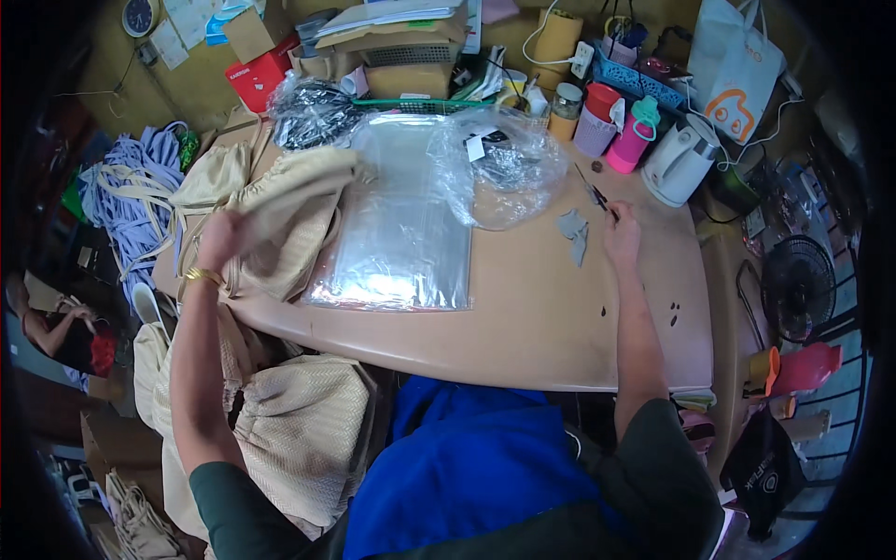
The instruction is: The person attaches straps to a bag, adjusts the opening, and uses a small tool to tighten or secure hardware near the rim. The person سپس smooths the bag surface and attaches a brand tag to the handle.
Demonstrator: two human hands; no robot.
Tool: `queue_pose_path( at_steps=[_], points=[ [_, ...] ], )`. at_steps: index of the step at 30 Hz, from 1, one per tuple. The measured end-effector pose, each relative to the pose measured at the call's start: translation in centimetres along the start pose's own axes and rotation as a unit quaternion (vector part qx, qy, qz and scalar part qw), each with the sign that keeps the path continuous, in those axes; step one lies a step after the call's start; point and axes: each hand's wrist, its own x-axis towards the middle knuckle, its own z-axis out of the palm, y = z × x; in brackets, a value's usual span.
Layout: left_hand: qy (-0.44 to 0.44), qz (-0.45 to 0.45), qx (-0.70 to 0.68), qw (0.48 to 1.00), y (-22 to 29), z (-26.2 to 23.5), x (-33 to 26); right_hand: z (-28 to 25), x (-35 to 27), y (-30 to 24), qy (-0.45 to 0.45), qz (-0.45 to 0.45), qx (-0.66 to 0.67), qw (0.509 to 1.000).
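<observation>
My left hand (220, 239), closed and with a gold-coloured bracelet at the wrist, grips a cream woven fabric bag (280, 257) at the table's left. The bag's upper part is smeared by motion. On the right side my right hand (620, 231) is closed around the dark handles of a pair of scissors (595, 193), their blades pointing away from me. Just left of that hand lies a grey scrap of cloth (573, 235). Between my hands rests a stack of transparent plastic sheets or bags (401, 252).
Behind the sheets sits a crumpled transparent bag (509, 177) with dark contents. Bottles, a pink flask (633, 135) and a white kettle (681, 161) line the back right. Lilac straps (140, 196) hang at the left; more cream bags (303, 429) are heaped below the table edge.
</observation>
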Motion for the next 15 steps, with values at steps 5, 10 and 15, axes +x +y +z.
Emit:
queue_pose_path(
  at_steps=[5, 10, 15],
  points=[
    [0.247, -0.092, 0.055, 0.963, -0.4, -15.6, 6.6, 1.4, 0.7, 7.7, 0.014, 0.004, -0.151, 0.988],
    [0.180, -0.110, -0.310, 0.927, 10.7, -30.8, 1.6, 2.2, 0.4, 3.2, 0.152, -0.050, -0.116, 0.980],
    [-0.075, 0.005, -0.564, 0.822, 25.7, -25.8, -0.2, -0.3, -0.4, 0.1, 0.088, 0.101, 0.311, 0.941]
  ],
)
